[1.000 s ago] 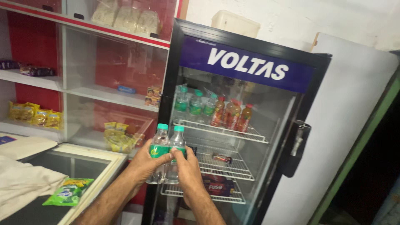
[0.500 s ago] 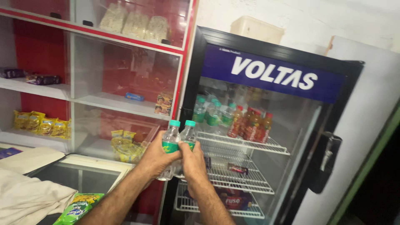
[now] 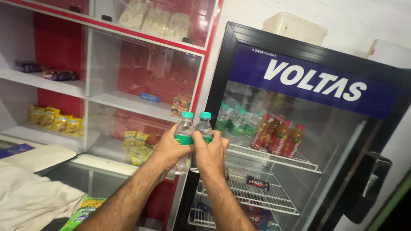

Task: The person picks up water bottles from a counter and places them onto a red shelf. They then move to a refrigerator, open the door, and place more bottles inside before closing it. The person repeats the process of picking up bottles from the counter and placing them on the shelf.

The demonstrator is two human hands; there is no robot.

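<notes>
Two clear plastic bottles stood side by side near the middle of the frame, held up in front of the open fridge (image 3: 239,55). The left bottle (image 3: 184,137) had a green cap and a green label band around its waist; the right bottle (image 3: 204,128) had the same green cap and label, and the two touched each other. The left hand (image 3: 169,149) was wrapped around the left bottle, its grip closed on the lower body. The right hand (image 3: 210,153) was closed around the right bottle, fingers covering most of its label.

Just beyond them, on the fridge's upper wire shelf (image 3: 274,157), stood more green-capped bottles (image 3: 233,119) and, to their right, a cluster of red-capped bottles (image 3: 278,137) with orange-red contents. On the wire shelf below lay a small dark flat bar (image 3: 257,184) with pale lettering. Across the top of the fridge ran a wide blue sign (image 3: 317,81) with white letters, and a pale plastic box (image 3: 295,28) sat on the fridge roof.

To the left, a red-backed shelf unit (image 3: 128,102) held a small blue packet (image 3: 150,97), a yellowish carton (image 3: 182,105), yellow snack bags (image 3: 55,122) at the left edge and more yellow packets (image 3: 135,147) lower down. At the lower left, a green packet (image 3: 83,211) lay on the tabletop (image 3: 102,164) beside white cloth (image 3: 34,201).
</notes>
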